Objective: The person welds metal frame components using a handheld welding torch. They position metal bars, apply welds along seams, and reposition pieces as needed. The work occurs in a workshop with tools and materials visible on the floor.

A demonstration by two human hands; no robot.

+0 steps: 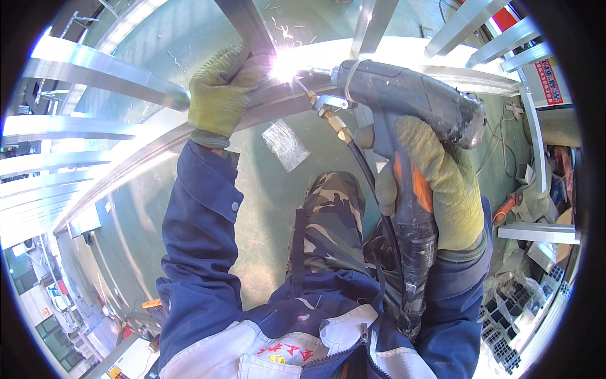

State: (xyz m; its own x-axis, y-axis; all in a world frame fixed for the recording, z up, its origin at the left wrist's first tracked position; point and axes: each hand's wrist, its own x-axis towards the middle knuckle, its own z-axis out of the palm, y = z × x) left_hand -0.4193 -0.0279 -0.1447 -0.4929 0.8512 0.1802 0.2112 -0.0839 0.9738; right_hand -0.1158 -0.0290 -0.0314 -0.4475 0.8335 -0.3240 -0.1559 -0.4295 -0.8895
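Right hand (445, 180) wraps firmly around the welding gun (404, 88), whose body juts beyond it, nozzle (325, 74) toward the glare (286, 67) beside the left hand (221, 95). Left fingers curl near the foot of a metal slat (247, 25); whether they pinch it, I cannot tell. Rigid and probably heavy, the gun seems best held by its handle (416, 230), clear of the likely hot nozzle.

Torch (391, 88): scuffed plastic. Fitting (336, 124) left of torch: shiny, brass-look metal. Bars (113, 81) left of torch: smooth, glossy metal. Gloves (218, 104): rough, matt knit cloth.
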